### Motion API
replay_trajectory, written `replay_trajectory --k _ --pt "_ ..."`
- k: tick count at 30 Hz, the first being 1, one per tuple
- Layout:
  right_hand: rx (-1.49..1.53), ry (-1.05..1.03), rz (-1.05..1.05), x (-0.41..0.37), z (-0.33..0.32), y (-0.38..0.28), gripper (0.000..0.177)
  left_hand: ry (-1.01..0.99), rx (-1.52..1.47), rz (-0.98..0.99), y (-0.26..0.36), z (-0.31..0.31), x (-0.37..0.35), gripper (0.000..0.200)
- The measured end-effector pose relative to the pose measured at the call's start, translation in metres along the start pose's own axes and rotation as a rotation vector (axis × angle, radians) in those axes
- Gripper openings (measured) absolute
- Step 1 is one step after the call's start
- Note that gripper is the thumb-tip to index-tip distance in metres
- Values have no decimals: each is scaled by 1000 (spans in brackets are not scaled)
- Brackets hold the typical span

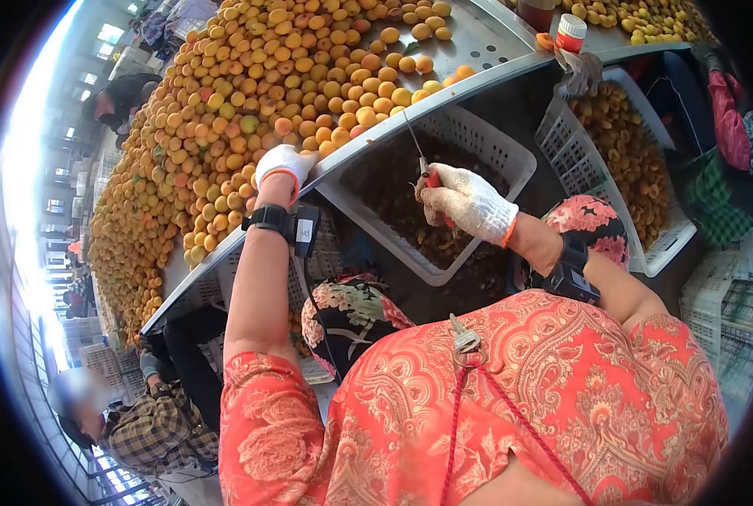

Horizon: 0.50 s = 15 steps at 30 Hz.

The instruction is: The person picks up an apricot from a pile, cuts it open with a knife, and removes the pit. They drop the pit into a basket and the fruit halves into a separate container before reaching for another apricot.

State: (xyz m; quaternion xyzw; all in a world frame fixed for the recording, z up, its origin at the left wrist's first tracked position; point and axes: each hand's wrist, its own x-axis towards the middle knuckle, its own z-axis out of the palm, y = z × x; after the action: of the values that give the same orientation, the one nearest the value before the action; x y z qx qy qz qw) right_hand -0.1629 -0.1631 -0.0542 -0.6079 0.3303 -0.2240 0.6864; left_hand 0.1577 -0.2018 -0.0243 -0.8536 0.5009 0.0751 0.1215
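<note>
My left hand [284,167], in a white glove, is at the metal table's edge against a large heap of apricots [225,110]. Its fingers look bunched together, and whatever they may hold is hidden. In my right hand [471,205], also white-gloved, the fingers are wrapped around a small knife [414,135] with a red handle. The thin blade points up towards the table rim. Below the right hand stands a white plastic crate [452,278] with dark brownish contents and some orange-brown pieces in it.
On the right is another white crate [579,160] filled with orange-brown fruit pieces. A red jar with a white lid [571,32] stands on the table's far corner, beside a greyish cloth [580,69]. Another person in a plaid shirt [161,426] sits at lower left. Stacked crates [726,312] are at right.
</note>
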Motion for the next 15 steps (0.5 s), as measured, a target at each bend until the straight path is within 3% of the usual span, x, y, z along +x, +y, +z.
replay_trajectory --k 5,8,9,11,13,15 --pt "69 26 -25 -4 -1 -14 13 -72 -102 -4 -9 -1 4 49" --pt "27 91 -48 -11 1 -28 16 94 -820 56 -26 -2 -12 42" --pt "27 90 -49 -13 2 -32 16 4 -1175 75 -23 -16 -38 35" --pt "199 32 -60 -19 4 -39 19 -132 -1648 295 -22 -20 -72 32" --pt "158 14 -119 -20 12 -42 20 -202 -1861 398 -8 -29 -118 34" --pt "181 -10 -346 -23 24 -45 20 -222 -2013 439 6 -29 -153 44"
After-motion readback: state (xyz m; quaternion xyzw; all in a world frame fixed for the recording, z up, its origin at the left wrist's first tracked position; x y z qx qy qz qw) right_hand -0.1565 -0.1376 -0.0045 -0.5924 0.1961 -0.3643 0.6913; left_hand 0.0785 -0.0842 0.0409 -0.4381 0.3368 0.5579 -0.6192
